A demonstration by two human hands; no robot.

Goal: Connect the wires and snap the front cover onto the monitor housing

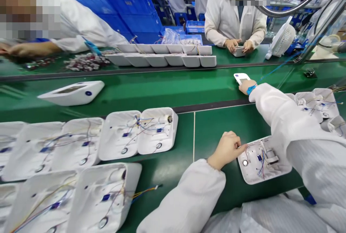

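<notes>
**Two hands apart at the green bench**

The left hand point(226, 149) rests on the near bench point(216, 125), its fingers curled in and pinching the left edge of an open white housing point(263, 161). That housing lies face-down just in front of the person, close to the bench's near edge — bare green mat lies to its left, up to a thin white seam. Inside it show a round silver part, a small grey block and thin blue and red wires.

The right hand point(245, 86) reaches well forward across the dark strip onto the conveyor belt point(162, 89), touching a closed white device point(241, 78); whether its fingers grip it I cannot tell — the sleeve hides them. The belt around it is open green.

To the left, rows of wired housings point(137, 135) crowd the bench. Another finished unit point(71, 93) sits on the belt, far left. Across the belt, a co-worker's hands point(239, 45) hold a white part.
</notes>
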